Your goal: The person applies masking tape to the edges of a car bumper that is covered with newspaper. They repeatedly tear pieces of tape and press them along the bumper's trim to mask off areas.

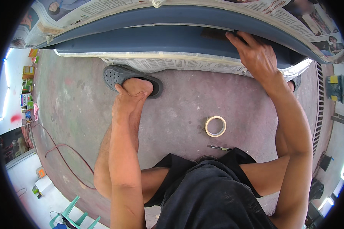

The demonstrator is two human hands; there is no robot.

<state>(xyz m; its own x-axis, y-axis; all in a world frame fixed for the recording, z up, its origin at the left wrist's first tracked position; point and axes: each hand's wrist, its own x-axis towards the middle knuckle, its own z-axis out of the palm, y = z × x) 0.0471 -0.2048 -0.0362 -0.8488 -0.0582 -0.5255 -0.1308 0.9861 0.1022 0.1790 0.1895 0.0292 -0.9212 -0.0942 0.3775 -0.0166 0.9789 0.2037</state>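
Observation:
Across the far side stretches a long blue-grey panel (141, 37), masked with newspaper (153, 64) and tape along its edges. My right hand (256, 57) reaches onto the panel's right part. Its fingers are bent against the surface, and what lies under them is hidden. A dark brownish patch (216, 33) shows on the panel just left of the fingertips; I cannot tell if it is a sheet or a reflection. My left hand (124, 100) is closed round my left ankle (137, 87), above a grey clog, away from the panel.
On the concrete floor between my legs lie a roll of masking tape (215, 126) and a box cutter (219, 147). A reddish hose (70, 147) curves along the left floor. Cans and boxes (26, 86) line the left wall; a slotted drain grate (318, 103) runs at the right.

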